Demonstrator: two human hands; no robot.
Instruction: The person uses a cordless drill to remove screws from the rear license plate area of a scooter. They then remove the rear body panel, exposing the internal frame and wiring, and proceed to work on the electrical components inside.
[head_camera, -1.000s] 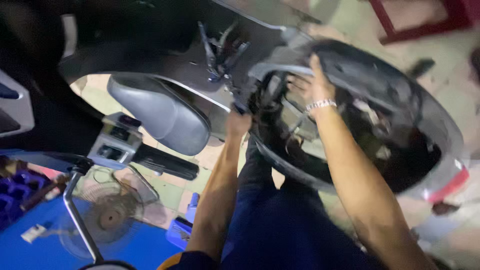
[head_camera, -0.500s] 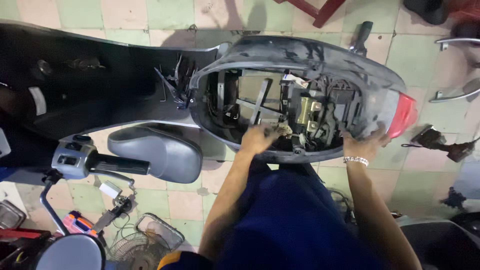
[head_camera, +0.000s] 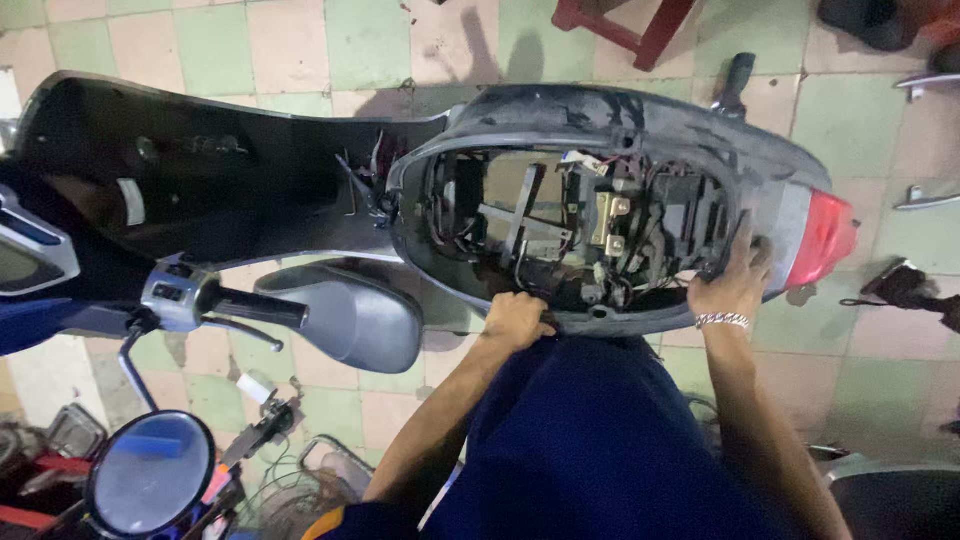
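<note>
We stood over the grey scooter body (head_camera: 640, 130), its open bay of wiring and parts below us on the tiled floor (head_camera: 300, 40). Our left hand (head_camera: 518, 318) was curled shut over the near rim, while our right hand (head_camera: 735, 285), a bracelet (head_camera: 722, 320) at its wrist, gripped the rim beside the red tail light (head_camera: 822, 240).

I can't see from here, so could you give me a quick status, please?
Left hand and right hand gripping rim of grey open scooter body. Tangled wires exposed inside.
</note>
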